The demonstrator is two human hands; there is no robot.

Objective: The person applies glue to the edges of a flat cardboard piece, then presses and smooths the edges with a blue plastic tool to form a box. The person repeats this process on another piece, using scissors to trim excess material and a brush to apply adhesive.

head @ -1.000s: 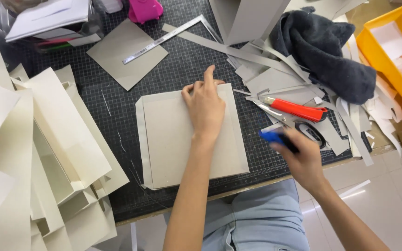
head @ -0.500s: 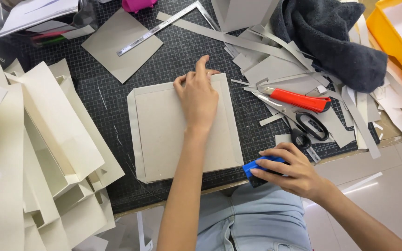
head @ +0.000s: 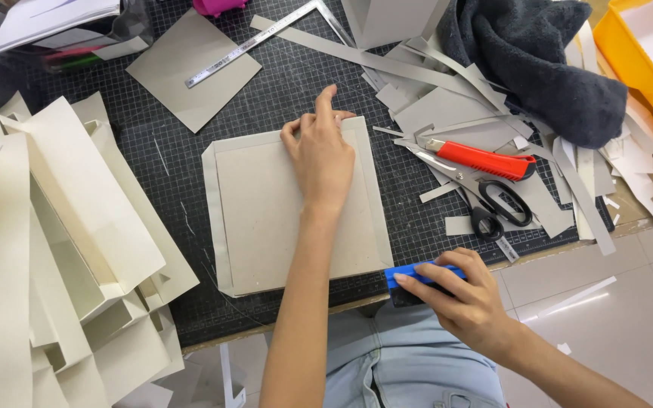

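Surface: dark cutting mat (head: 153,162) with a grid, full of paper scraps.
Left hand (head: 320,155): fingers pressed together and flat on the grey board (head: 266,219).
Board: lies on a bigger sheet of paper, in the middle of the mat.
Right hand (head: 459,298): fingers pinch a blue scraper (head: 410,273) by the board's near right corner.
Doing it well: I think you hold the board firm and push the scraper flat and slow.
Nearby: red knife (head: 485,160), scissors (head: 485,200), steel ruler (head: 255,43).
Hard to see: most of the scraper hides under the fingers. I cannot tell if there is glue.
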